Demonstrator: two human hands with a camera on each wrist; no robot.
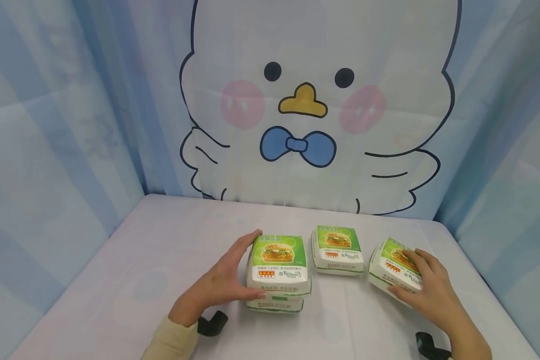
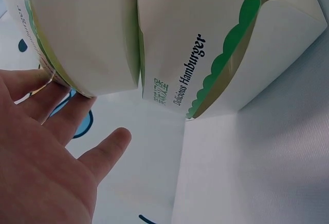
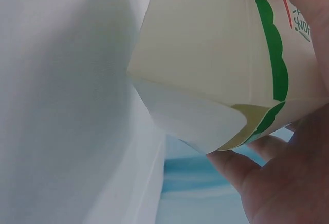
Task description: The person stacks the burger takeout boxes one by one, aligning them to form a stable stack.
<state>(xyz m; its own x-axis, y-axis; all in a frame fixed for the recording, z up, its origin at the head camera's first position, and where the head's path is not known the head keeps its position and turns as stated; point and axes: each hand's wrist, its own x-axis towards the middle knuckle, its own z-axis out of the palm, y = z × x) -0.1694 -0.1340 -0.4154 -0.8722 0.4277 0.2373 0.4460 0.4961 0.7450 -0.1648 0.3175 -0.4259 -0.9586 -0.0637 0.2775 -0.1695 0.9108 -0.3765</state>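
Observation:
Two green-and-white hamburger boxes are stacked near the table's middle. My left hand holds the upper box from its left side, thumb at the front and fingertips at the back corner. Beneath it the lower box shows only a strip in the head view; the left wrist view has its printed side. On the right, my right hand grips another hamburger box, which sits turned at an angle, thumb along its near side and fingers over the far side. The right wrist view shows this box's pale lower wall.
Between the stack and the right box stands another hamburger box, slightly farther back. A white cloth covers the table. Behind rises a curtain with a cartoon bird, and blue-white curtains flank both sides.

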